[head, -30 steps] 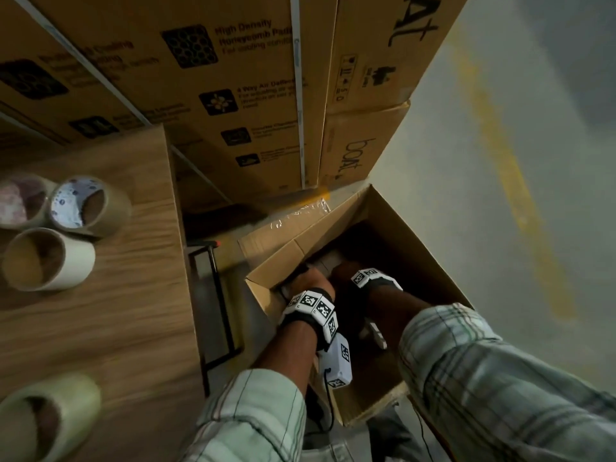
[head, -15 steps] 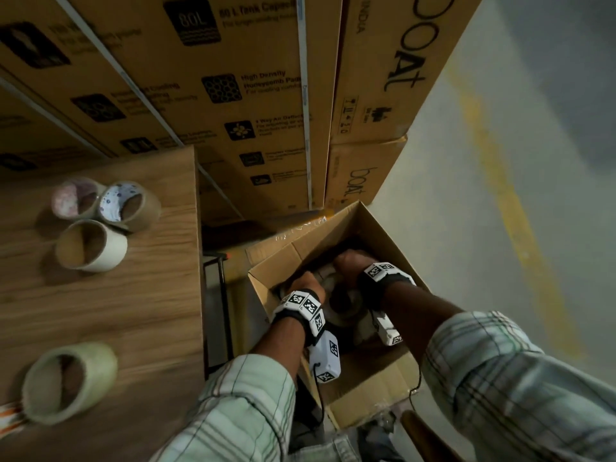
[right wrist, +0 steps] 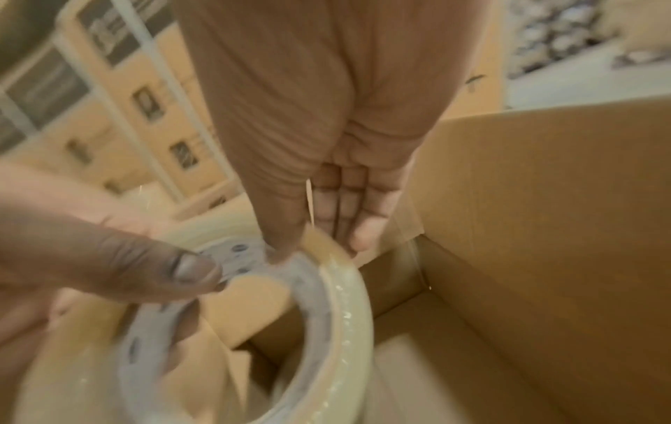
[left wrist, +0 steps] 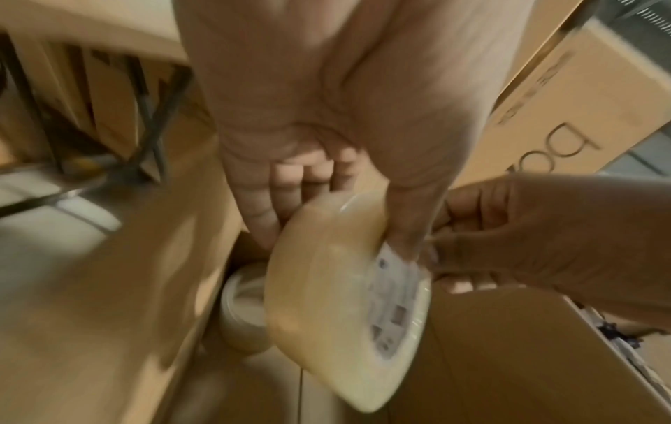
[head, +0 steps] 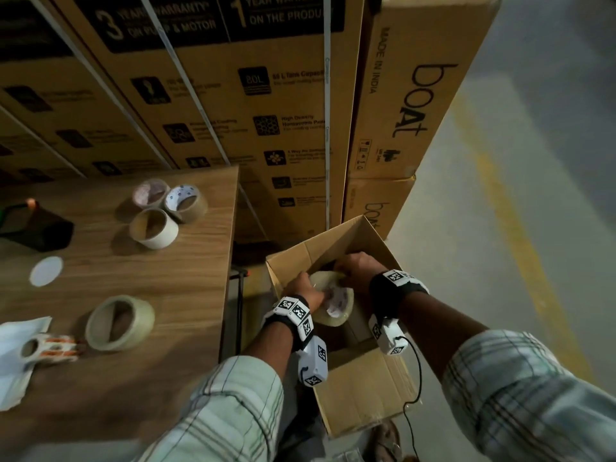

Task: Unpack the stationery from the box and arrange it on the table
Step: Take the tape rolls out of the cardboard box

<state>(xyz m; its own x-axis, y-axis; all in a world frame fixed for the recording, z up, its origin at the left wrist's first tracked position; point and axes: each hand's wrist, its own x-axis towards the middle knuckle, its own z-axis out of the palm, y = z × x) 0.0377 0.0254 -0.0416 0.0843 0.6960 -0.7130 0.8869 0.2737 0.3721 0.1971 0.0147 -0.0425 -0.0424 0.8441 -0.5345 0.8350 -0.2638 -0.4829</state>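
An open cardboard box (head: 363,391) stands on the floor just right of the wooden table (head: 160,281). Both hands hold one large clear tape roll (head: 333,303) at the box's rim. My left hand (head: 311,291) grips its left side, thumb on the printed white core (left wrist: 392,304). My right hand (head: 346,273) pinches the far edge of the tape roll (right wrist: 348,309), thumb inside and fingers outside. Another tape roll (left wrist: 243,312) lies deeper in the box. Several tape rolls (head: 153,228) (head: 120,323) stand on the table.
A small orange-and-white tape dispenser (head: 50,348) lies on white paper at the table's left edge. A white disc (head: 46,271) and a black object (head: 40,228) sit further back. Large stacked cartons (head: 266,111) wall off the back. Grey floor (head: 533,228) lies to the right.
Both hands have risen from deep inside the box to its rim with the clear tape roll between them. The view has swung left and now shows more of the table.
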